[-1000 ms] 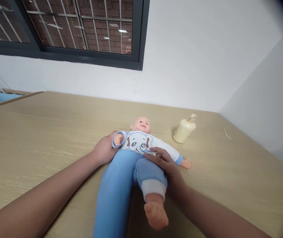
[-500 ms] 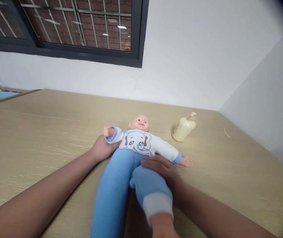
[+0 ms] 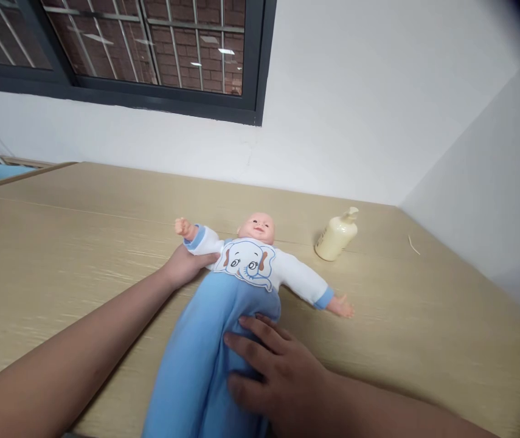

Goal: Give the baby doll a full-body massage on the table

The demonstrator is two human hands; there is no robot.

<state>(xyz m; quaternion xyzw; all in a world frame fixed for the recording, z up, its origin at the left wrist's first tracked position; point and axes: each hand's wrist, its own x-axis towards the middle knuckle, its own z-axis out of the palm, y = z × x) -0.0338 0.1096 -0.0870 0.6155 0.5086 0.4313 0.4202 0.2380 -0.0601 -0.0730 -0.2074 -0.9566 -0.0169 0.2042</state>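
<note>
A baby doll [image 3: 248,261] lies on its back on the wooden surface. It wears a white top with an elephant face and blue trousers, its head toward the wall and its arms spread. My left hand [image 3: 187,264] holds the doll's side under its raised arm, thumb against the top and the other fingers mostly hidden. On the doll's leg to the right, my right hand [image 3: 282,371] lies over the blue cloth, its fingers spread apart. Both trouser legs lie side by side and run out of the bottom of the view.
A cream pump bottle [image 3: 336,236] stands to the right of the doll's head. Farther right lies a thin pale strand [image 3: 413,244]. White walls meet the wooden surface [image 3: 81,243] at the back and right, below a dark-framed window [image 3: 255,61].
The bent leg on the right now lies straight beside the other. My right hand has moved from beside that leg to on top of it. The doll's left-side arm has swung outward.
</note>
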